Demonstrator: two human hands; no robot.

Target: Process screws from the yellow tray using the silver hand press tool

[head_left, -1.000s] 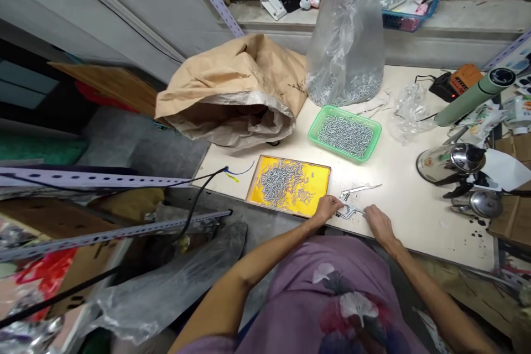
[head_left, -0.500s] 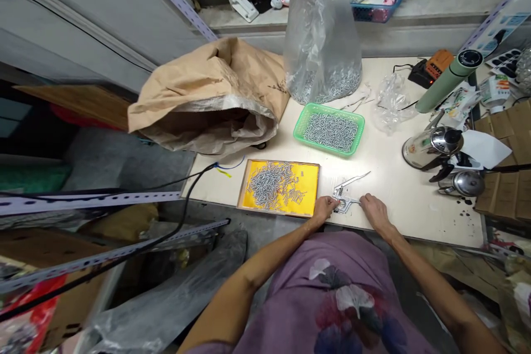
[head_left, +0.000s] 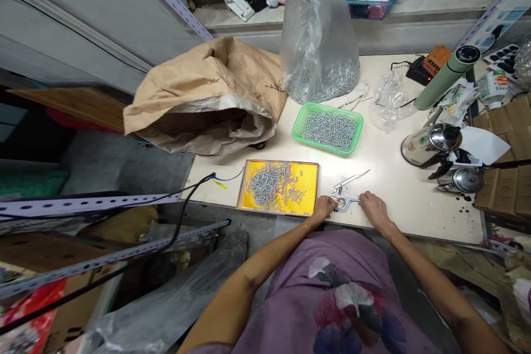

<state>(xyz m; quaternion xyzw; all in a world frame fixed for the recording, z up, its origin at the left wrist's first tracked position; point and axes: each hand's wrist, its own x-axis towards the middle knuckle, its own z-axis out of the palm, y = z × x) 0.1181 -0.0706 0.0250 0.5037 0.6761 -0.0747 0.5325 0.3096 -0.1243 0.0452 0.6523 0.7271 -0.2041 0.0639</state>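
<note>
Low in the middle of the frame, near the front edge of the pale table (head_left: 398,177), a small metal hand tool (head_left: 352,180) lies between your two hands. Its head sits at the left. Its upper handle runs up and to the right, away from you, while its lower handle lies almost level toward the right. So the long axis runs left to right and the two handles stand apart like an open beak. Your left hand (head_left: 324,208) is at the tool's head, just below and left of it, with the fingers bunched together against the metal. Whether they pinch a small piece there is too small to tell. Your right hand (head_left: 374,207) meets the free end of the lower handle from the right, fingers close together and laid on it. Whether they wrap around it cannot be told. Both hands touch the tool, and the raised upper handle is nearer your right hand, just above its fingertips. Directly left of your left hand, a yellow tray (head_left: 309,203) holds a loose heap of short metal pins. Above the tool, toward the middle of the frame, a green basket (head_left: 297,131) is filled with more of them. Behind it at upper centre stands a clear plastic bag (head_left: 319,27), with pins pooled in its bottom. A brown paper sack (head_left: 207,83) slumps at centre left, and a steel kettle (head_left: 427,146) sits at the right.
</note>
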